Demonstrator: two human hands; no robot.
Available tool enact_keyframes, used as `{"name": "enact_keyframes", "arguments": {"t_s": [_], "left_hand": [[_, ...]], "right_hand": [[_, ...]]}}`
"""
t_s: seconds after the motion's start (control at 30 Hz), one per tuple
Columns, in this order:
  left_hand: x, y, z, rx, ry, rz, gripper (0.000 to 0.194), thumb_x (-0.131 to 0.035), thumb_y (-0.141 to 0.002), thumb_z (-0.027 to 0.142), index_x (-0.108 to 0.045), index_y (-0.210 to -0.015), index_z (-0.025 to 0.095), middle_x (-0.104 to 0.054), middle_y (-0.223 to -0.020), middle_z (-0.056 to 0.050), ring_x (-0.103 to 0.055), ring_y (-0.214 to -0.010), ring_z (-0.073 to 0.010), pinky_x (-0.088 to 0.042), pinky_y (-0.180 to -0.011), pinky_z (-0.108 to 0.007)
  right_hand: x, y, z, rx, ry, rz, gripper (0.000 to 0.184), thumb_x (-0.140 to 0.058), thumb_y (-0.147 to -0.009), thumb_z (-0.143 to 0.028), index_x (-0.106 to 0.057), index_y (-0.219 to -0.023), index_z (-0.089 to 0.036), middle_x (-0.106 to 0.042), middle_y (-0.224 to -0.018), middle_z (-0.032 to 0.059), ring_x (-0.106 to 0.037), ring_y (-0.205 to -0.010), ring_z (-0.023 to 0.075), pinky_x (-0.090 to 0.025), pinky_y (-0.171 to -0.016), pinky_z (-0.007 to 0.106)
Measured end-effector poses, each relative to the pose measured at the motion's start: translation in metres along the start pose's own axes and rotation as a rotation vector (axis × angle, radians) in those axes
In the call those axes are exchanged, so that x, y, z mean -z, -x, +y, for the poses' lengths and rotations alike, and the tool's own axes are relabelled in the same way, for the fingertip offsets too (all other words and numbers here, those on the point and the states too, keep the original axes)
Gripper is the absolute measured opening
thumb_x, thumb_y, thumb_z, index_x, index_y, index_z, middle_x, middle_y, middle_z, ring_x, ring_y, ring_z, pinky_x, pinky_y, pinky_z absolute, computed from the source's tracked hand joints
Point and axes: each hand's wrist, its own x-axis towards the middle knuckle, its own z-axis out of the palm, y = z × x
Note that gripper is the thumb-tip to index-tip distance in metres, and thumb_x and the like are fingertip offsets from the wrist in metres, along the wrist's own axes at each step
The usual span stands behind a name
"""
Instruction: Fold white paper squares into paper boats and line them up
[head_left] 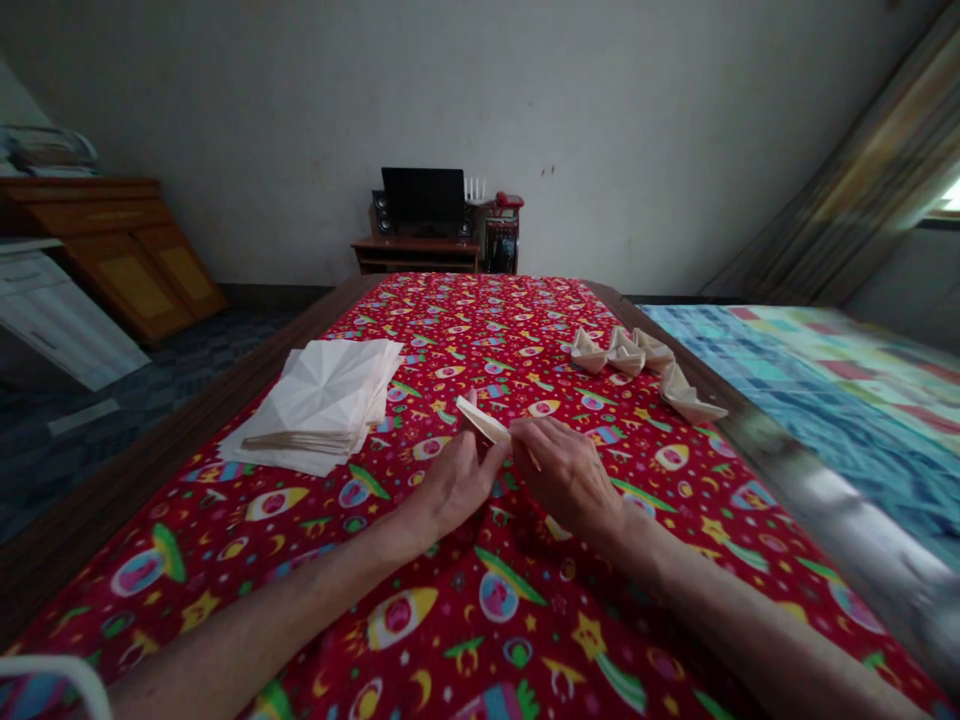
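A narrow piece of folded cream paper (pixel 482 420) is held between my two hands above the red patterned cloth (pixel 487 590). My left hand (pixel 457 480) is closed on its near side, thumb pointing toward the right end. At that right end my right hand (pixel 562 465) pinches the paper, its fingers curled and partly hiding it. To the left lies a stack of creased white paper sheets (pixel 322 395). Several folded paper boats (pixel 626 352) stand in a group at the right, with one more boat (pixel 686 397) nearer the cloth's right edge.
The cloth covers a long table with a dark wooden edge (pixel 847 520). A bed with a blue checked cover (pixel 765 385) adjoins on the right. Beyond the far end are a monitor (pixel 424 196) and speakers. Wooden cabinets (pixel 142 260) stand at the left. A white curved object (pixel 64 668) shows at bottom left.
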Motion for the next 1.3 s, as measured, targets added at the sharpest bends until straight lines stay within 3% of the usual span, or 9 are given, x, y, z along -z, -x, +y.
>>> {"name": "enact_keyframes", "arguments": {"t_s": [0.1, 0.2, 0.3, 0.5, 0.73, 0.93, 1.1, 1.3], "left_hand": [[-0.004, -0.005, -0.002, 0.020, -0.132, 0.062, 0.019, -0.045, -0.086, 0.031, -0.055, -0.080, 0.017, -0.063, -0.073, -0.004, -0.061, -0.071, -0.0186, -0.050, -0.065, -0.031], [-0.005, -0.008, -0.001, -0.003, -0.216, 0.070, 0.013, -0.048, -0.082, 0.022, -0.054, -0.073, 0.016, -0.062, -0.069, -0.005, -0.062, -0.068, -0.0194, -0.049, -0.065, -0.031], [-0.003, -0.010, 0.004, -0.095, -0.203, 0.061, 0.011, -0.049, -0.078, 0.013, -0.058, -0.083, 0.015, -0.065, -0.076, -0.006, -0.064, -0.073, -0.0203, -0.050, -0.068, -0.030], [0.007, -0.014, 0.004, -0.225, -0.141, 0.061, 0.035, -0.049, -0.078, 0.010, -0.060, -0.110, 0.017, -0.067, -0.102, -0.007, -0.064, -0.091, -0.0202, -0.050, -0.082, -0.030], [0.014, -0.019, -0.008, -0.236, -0.201, 0.032, 0.021, -0.047, -0.086, 0.019, -0.068, -0.084, 0.018, -0.063, -0.077, -0.003, -0.060, -0.071, -0.0148, -0.046, -0.066, -0.024], [0.008, -0.021, -0.015, -0.155, -0.202, -0.064, 0.018, -0.051, -0.082, 0.017, -0.068, -0.081, 0.019, -0.061, -0.077, -0.001, -0.059, -0.072, -0.0145, -0.042, -0.064, -0.022], [0.007, -0.020, -0.016, -0.186, -0.318, -0.150, 0.035, -0.047, -0.078, 0.007, -0.067, -0.101, 0.024, -0.057, -0.087, -0.002, -0.058, -0.081, -0.0149, -0.044, -0.069, -0.022], [0.014, -0.012, -0.014, -0.308, -0.519, -0.234, 0.042, -0.043, -0.082, 0.010, -0.055, -0.119, 0.026, -0.050, -0.099, -0.004, -0.056, -0.084, -0.0162, -0.047, -0.071, -0.025]], "right_hand": [[-0.004, 0.002, 0.001, -0.054, -0.023, -0.004, 0.021, -0.037, -0.091, -0.016, -0.054, -0.078, -0.017, -0.059, -0.069, 0.0037, -0.051, -0.063, 0.0133, -0.033, -0.058, 0.024], [-0.003, 0.000, 0.001, -0.123, 0.043, -0.023, 0.016, -0.042, -0.090, -0.024, -0.057, -0.090, -0.017, -0.062, -0.072, 0.0041, -0.053, -0.064, 0.0142, -0.030, -0.055, 0.024], [0.003, -0.003, 0.001, -0.187, 0.102, -0.071, 0.023, -0.043, -0.090, -0.030, -0.057, -0.103, -0.018, -0.065, -0.074, 0.0048, -0.056, -0.062, 0.0148, -0.026, -0.051, 0.025], [0.009, -0.006, 0.009, -0.325, 0.065, -0.156, 0.022, -0.041, -0.087, -0.022, -0.063, -0.088, -0.019, -0.063, -0.062, 0.0026, -0.050, -0.049, 0.0116, -0.023, -0.049, 0.023], [0.003, -0.004, 0.008, -0.333, -0.168, -0.146, 0.021, -0.042, -0.084, -0.020, -0.062, -0.077, -0.017, -0.058, -0.060, 0.0011, -0.050, -0.052, 0.0100, -0.030, -0.053, 0.020], [0.000, -0.002, 0.006, -0.424, -0.080, -0.270, 0.021, -0.047, -0.082, -0.023, -0.067, -0.084, -0.019, -0.063, -0.064, 0.0020, -0.053, -0.057, 0.0120, -0.028, -0.053, 0.022], [-0.001, 0.000, 0.010, -0.326, -0.025, -0.308, 0.026, -0.052, -0.078, -0.017, -0.065, -0.100, -0.018, -0.065, -0.083, 0.0058, -0.054, -0.070, 0.0143, -0.030, -0.058, 0.023], [0.001, 0.001, 0.009, -0.199, 0.097, -0.453, 0.025, -0.039, -0.090, -0.016, -0.063, -0.091, -0.019, -0.057, -0.085, 0.0067, -0.046, -0.067, 0.0130, -0.022, -0.052, 0.024]]}}
